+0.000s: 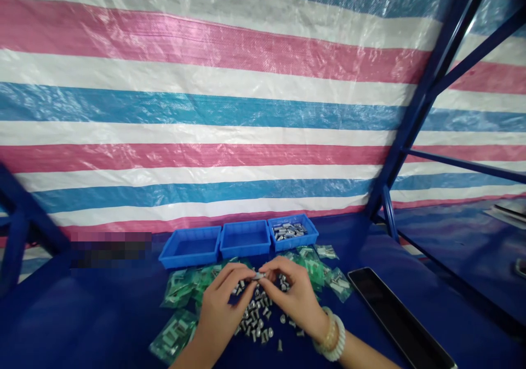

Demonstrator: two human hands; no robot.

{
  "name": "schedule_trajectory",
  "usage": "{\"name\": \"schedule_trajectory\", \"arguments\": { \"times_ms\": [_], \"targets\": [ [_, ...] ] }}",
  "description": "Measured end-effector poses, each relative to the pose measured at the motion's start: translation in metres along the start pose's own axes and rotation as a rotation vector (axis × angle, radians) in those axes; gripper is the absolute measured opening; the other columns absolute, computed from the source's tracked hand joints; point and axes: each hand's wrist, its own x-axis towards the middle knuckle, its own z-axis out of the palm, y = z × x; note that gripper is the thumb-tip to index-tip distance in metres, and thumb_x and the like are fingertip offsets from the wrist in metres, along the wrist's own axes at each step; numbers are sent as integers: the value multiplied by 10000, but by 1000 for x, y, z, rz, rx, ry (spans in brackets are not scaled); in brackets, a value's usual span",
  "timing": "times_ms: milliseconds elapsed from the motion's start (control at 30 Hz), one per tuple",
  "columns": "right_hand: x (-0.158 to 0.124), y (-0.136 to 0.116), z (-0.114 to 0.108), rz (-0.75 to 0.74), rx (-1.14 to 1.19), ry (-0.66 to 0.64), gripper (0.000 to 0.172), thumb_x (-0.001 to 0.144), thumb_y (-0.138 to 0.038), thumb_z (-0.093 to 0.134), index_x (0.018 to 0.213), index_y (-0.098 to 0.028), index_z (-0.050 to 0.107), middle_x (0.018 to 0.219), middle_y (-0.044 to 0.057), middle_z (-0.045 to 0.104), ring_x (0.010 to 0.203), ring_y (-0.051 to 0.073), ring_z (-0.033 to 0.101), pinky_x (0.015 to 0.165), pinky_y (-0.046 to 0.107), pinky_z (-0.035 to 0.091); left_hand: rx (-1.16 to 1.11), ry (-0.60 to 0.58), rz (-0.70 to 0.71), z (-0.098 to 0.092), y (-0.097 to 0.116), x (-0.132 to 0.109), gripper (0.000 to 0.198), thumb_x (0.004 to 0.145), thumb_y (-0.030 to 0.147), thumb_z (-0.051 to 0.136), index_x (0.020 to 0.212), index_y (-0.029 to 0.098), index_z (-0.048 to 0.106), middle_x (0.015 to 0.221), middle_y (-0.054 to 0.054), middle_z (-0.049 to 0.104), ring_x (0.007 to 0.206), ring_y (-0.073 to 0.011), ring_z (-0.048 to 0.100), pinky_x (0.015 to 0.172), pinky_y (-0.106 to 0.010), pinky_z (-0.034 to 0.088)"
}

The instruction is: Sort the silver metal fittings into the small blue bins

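Note:
A small silver metal piece is pinched by the fingertips of both my hands above a pile of loose screws; its exact kind cannot be made out. My left hand grips it from the left with thumb and forefinger. From the right, my right hand pinches its other end, with bracelets on that wrist. Shiny screws lie scattered on the dark blue surface below, partly hidden by my hands. Small green-tinted plastic bags with metal parts inside lie to the left, and more bags to the right.
Behind my hands stand three blue trays in a row: the right tray holds silver metal parts, while the left tray and middle tray show bare bottoms. A black flat rectangular object lies at right. Blue metal posts frame a striped tarp.

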Motion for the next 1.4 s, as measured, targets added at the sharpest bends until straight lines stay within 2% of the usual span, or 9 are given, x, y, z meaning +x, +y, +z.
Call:
{"name": "schedule_trajectory", "arguments": {
  "times_ms": [200,267,367,467,667,867,1033,1200,1400],
  "targets": [
    [-4,-10,-3,-425,-204,-68,152,857,-109,656,985,-178,703,797,56,631,752,184,578,676,303,487,-619,-220,-596,8,3,-6,206,734,112,658,919,199,684,849,-22,776,799,-189,749,781,-263,580],
    [-3,-11,-4,-450,-203,-68,154,867,-110,655,997,-185,685,804,54,649,749,182,580,682,305,487,-691,-188,-680,9,4,-7,192,737,146,690,922,193,679,863,-29,780,844,-198,746,799,-260,569],
    [0,-7,-7,-339,-176,-1,101,860,-117,663,928,-192,660,803,43,659,753,178,611,691,299,497,-672,-63,-713,8,7,-8,132,785,200,690,916,200,679,884,-28,776,882,-190,735,851,-263,553],
    [2,0,-5,-142,-140,45,82,821,-135,690,840,-195,637,766,26,662,716,176,633,676,295,509,-615,4,-655,5,10,-7,107,801,206,671,906,212,685,942,-34,772,931,-192,724,917,-284,538],
    [1,11,7,150,252,-45,129,792,-211,713,847,-208,597,827,38,733,789,201,719,737,307,578,-518,-56,-533,-1,16,-4,153,804,179,620,932,209,699,1035,-70,761,1012,-222,706,957,-328,537],
    [33,31,-31,-16,-221,97,223,952,-313,532,1089,-185,653,998,97,749,905,229,716,823,371,588,-376,-66,-497,-5,2,3,174,842,197,564,973,201,679,1041,-85,763,1024,-231,709,975,-363,522],
    [50,54,-67,-43,-483,197,458,916,-369,568,1309,-134,567,1277,203,605,1247,374,494,1063,636,349,-40,-132,-325,-7,-24,8,257,827,135,495,980,213,687,1037,-79,759,999,-250,710,925,-434,548],
    [37,57,-68,-78,-578,137,417,944,-337,527,1314,-147,550,1250,189,594,1206,347,515,1035,600,397,355,-357,43,-6,-36,4,302,817,61,519,931,256,719,1246,-89,669,1192,-324,582,934,-535,515],
    [35,42,-60,-132,-542,61,238,929,-250,549,1137,-193,651,1147,132,637,1130,303,553,1019,542,416,555,-513,127,6,-37,-1,298,806,-8,580,937,237,687,1313,-99,618,1267,-354,508,963,-585,462]
  ]
}}
